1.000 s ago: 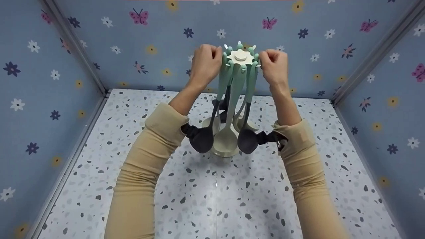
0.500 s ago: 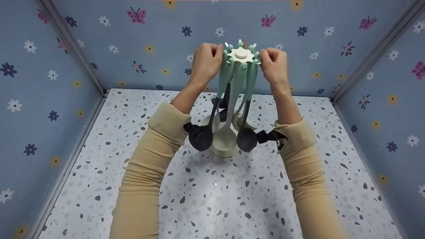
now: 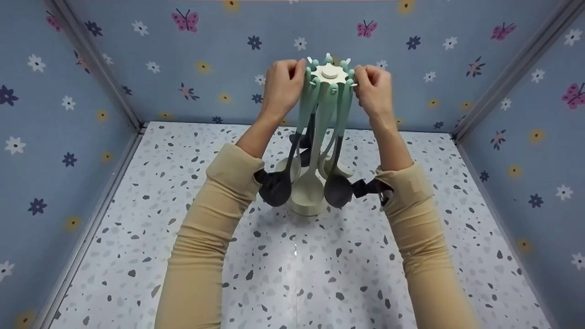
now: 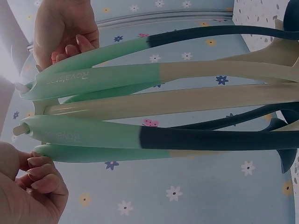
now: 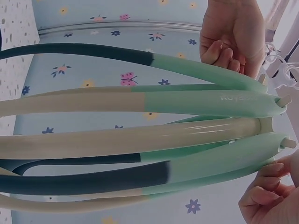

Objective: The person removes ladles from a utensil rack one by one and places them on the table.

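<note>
A cream rotating utensil stand [image 3: 330, 73] stands upright on the table, hung round with green-handled kitchen utensils. A cream ladle [image 3: 308, 189] faces front between two dark spoon-like heads [image 3: 339, 191]. My left hand [image 3: 284, 87] is at the stand's left top; in the left wrist view its thumb and fingers pinch the tip of a green handle [image 4: 107, 153] with a beige shaft. On the opposite side my right hand [image 3: 375, 89] has curled fingers and pinches another green handle [image 5: 205, 179] near its top end. The heads of the rear utensils are partly hidden.
The white speckled table [image 3: 292, 274] runs under the stand. A blue flowered wall [image 3: 219, 55] rises close behind, with side walls left and right. Black wrist straps [image 3: 365, 187] show at both cuffs.
The head view has shifted slightly. My left forearm has drawn a little inward to the right. Both hands stay at the handle tops, and the stand keeps its place.
</note>
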Tool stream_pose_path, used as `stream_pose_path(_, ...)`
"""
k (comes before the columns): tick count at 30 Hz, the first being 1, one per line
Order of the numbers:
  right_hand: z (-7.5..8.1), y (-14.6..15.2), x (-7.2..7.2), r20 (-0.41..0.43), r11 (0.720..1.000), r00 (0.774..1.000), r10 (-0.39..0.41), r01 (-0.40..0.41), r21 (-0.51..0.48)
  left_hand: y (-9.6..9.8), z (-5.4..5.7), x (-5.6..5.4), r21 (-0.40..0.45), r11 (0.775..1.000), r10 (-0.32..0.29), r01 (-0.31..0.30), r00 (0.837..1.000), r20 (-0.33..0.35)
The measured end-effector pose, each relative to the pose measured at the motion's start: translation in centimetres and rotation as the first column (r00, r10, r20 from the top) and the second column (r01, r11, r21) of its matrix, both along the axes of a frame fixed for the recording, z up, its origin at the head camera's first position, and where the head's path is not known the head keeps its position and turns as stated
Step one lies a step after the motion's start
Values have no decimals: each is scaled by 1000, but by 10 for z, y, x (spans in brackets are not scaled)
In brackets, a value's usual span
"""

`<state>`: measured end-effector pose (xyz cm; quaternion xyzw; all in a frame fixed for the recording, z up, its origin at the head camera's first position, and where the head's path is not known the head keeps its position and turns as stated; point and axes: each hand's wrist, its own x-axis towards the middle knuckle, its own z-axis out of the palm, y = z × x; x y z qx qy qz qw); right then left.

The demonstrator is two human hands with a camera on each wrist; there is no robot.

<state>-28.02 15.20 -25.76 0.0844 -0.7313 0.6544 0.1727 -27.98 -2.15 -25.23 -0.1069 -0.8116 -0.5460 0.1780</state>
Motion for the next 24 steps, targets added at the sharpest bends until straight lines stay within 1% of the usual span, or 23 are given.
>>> stream_pose_path(3, -1, 0, 1, 2, 1000, 1000, 8, -8, -4, 0, -3, 1, -8, 1000, 7, -8, 999, -33)
stream_pose_path(7, -3, 2, 2, 7, 1000, 1000, 21, -21, -18, 0, -5, 3, -22, 999, 43, -44, 998, -38)
stream_pose_path(10, -4, 3, 3, 1, 998, 999, 38, -38, -46, 1, -6, 4, -38, 997, 67, -68, 997, -40)
stream_pose_path(14, -7, 6, 4, -33, 992, 997, 73, -76, -96, 1, -6, 7, -43, 996, 71, -74, 996, -60)
stream_pose_path(19, -14, 8, 6, -138, 986, 985, 107, -122, -110, 2, -10, 12, 2, 999, 49, -49, 990, -129)
stream_pose_path(22, -20, 10, 8, -191, 987, 976, 101, -123, -106, 2, -14, 14, 56, 998, 6, 3, 988, -155)
stream_pose_path(24, -25, 11, 9, -206, 988, 974, 92, -116, -107, 3, -17, 16, 97, 994, -27, 44, 985, -169)
